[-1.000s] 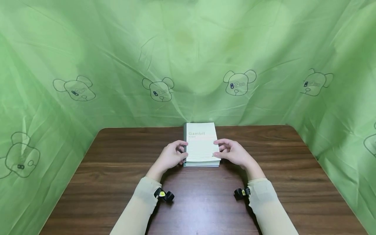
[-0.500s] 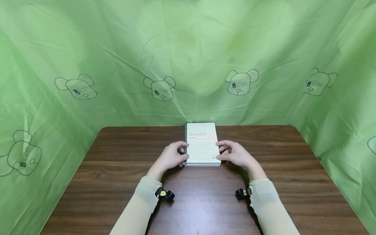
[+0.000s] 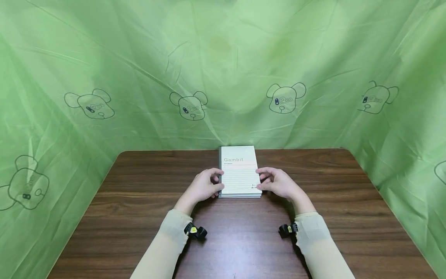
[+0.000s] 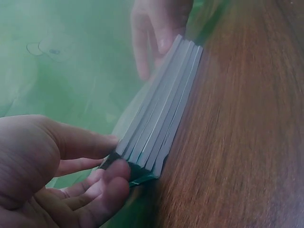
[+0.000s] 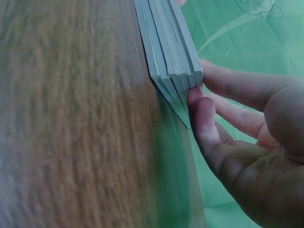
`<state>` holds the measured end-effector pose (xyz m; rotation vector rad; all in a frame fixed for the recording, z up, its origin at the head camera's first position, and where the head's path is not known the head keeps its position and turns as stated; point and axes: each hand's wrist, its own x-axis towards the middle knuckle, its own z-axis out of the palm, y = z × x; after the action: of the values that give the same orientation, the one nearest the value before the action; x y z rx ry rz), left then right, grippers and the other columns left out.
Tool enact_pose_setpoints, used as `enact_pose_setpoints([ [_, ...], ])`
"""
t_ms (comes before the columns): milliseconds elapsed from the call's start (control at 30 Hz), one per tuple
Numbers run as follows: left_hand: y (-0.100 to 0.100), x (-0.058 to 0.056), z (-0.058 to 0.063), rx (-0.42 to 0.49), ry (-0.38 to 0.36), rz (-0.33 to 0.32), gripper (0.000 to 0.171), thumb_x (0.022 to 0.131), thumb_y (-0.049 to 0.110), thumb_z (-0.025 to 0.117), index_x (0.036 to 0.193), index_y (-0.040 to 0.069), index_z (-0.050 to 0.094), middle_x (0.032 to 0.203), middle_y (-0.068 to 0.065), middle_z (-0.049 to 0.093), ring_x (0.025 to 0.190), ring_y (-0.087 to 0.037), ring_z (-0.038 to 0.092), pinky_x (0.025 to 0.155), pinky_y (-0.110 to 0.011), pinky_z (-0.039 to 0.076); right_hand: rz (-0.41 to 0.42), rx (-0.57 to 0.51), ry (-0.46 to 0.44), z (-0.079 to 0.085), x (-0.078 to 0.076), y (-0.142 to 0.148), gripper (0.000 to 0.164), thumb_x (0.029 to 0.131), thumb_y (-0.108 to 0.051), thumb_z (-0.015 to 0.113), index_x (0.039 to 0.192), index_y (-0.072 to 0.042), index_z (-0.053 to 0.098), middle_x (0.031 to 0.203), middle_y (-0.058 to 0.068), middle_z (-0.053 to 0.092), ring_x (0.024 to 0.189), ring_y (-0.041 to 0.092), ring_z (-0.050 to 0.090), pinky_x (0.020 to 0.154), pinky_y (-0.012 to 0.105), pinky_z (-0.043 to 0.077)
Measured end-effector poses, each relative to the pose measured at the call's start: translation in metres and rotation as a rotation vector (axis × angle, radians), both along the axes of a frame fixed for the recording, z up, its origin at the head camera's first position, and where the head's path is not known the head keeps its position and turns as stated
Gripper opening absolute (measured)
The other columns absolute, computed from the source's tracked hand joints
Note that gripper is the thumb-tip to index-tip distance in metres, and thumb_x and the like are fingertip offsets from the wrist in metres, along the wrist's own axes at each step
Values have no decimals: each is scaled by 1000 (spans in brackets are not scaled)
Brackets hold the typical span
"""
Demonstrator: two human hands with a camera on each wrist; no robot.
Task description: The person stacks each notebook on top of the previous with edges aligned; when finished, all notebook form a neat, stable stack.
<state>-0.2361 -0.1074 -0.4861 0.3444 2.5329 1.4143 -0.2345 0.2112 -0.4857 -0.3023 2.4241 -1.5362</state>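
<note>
A stack of several pale notebooks [image 3: 239, 174] lies at the far middle of the table; the top cover reads "Gambit" and has a dark spine along its left side. My left hand [image 3: 203, 184] grips the stack's left side, its thumb at the top cover's edge. On the opposite side my right hand [image 3: 278, 182] holds the right edges, thumb on the upper corner. The left wrist view shows curled fingers [image 4: 114, 187] against the spines. In the right wrist view, fingertips [image 5: 204, 114] press the side of the slightly uneven layers [image 5: 173, 52].
The brown wood-grain table [image 3: 237, 240] has rounded far corners. Behind it and along both sides hangs a green curtain [image 3: 233, 77] with bear-face drawings, close to the table's far edge. Black wrist cameras [image 3: 196, 231] sit on both sleeves.
The top notebook's front edge has come slightly nearer, so less of the layers beneath shows. My right hand has shifted slightly right; both hands keep their hold.
</note>
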Motion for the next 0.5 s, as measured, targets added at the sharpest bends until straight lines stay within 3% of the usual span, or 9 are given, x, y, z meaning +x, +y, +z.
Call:
enact_pose_setpoints([
  [233, -1, -3, 0, -110, 108, -25, 45, 93, 13, 84, 136, 10, 72, 103, -5, 67, 64, -10, 66, 72, -33, 58, -4, 11, 3, 2, 0, 0, 57, 92, -1, 85, 145, 6, 63, 117, 21, 67, 91, 21, 68, 73, 26, 56],
  [500, 0, -1, -1, -177, 182, -33, 42, 92, 14, 84, 133, 9, 73, 100, -3, 65, 78, -13, 57, 81, -38, 51, -30, 75, 7, 3, 6, -3, 55, 93, -4, 85, 145, 0, 66, 119, 17, 69, 92, 21, 69, 69, 30, 56],
])
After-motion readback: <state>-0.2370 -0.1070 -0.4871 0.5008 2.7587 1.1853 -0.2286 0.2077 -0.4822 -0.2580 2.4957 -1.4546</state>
